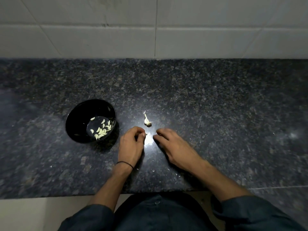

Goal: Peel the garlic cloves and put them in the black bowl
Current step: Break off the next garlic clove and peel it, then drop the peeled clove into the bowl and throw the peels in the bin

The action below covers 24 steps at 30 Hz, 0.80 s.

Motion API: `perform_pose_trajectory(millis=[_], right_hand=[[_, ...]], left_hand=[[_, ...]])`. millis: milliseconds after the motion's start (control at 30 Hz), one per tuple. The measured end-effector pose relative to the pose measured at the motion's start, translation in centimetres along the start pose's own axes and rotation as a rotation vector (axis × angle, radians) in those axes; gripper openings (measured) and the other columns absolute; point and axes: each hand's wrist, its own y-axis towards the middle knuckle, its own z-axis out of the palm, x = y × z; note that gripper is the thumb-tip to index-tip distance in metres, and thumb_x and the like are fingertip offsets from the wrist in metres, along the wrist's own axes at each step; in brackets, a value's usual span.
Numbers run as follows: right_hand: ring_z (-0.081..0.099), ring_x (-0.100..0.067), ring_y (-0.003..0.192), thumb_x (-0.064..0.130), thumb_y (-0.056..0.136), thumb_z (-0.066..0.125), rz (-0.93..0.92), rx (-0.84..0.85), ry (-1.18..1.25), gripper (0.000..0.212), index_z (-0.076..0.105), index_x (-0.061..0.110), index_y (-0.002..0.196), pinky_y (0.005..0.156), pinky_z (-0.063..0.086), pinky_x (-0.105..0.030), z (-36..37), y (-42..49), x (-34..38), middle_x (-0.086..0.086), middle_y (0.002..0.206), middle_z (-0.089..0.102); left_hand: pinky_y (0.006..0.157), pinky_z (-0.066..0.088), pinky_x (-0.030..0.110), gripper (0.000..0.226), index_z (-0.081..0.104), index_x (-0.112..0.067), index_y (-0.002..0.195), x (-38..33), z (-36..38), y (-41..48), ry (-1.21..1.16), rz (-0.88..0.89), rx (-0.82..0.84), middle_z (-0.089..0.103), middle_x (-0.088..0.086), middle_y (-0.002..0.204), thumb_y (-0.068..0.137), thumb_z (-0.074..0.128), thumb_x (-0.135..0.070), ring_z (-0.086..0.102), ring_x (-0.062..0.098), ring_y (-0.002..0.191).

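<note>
**Fingers curled over the granite, one scrap of the bulb left to strip**

Fingers of the left hand are curled in, with the thumb tip against the forefinger. A tiny dark sliver shows at that pinch, but it is too small to tell whether it is peel or whether anything is held at all.

Farthest left, the black bowl stands upright on the granite countertop, just beside the left hand. A good heap of peeled cloves lies in its bottom, toward the right side.

Between the two hands and a little beyond them lies the garlic bulb remnant. It is a pale stem with what looks like a last clove or two at its root end, and neither hand touches it.

On the right, the right hand lies low over the counter, its fingers loosely extended and holding nothing, tips near the bright glare spot. Small flecks of skin dot the stone.

By my reading the task is far along: most cloves are peeled and in the bowl, and the hands are between cloves. The next move would call for taking up the remnant, breaking off a clove and working its skin loose with the nails, a fiddly grip on so small a piece.
</note>
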Motion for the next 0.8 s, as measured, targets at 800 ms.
perform_pose_trajectory(millis=[800], right_hand=[[0.057,-0.024,0.1,0.01,0.095,0.05,-0.245,-0.152,-0.096,0.024,0.064,0.006,0.115,0.077,0.056,-0.036,0.6,-6.5,-2.5,-0.007,0.115,0.061]], left_hand=[[0.084,0.045,0.013,0.016,0.07,-0.014,0.102,-2.0,1.6,-6.4,0.119,0.177,-0.017,0.067,-0.005,0.097,0.095,0.06,-0.003,0.06,-0.004,0.091]])
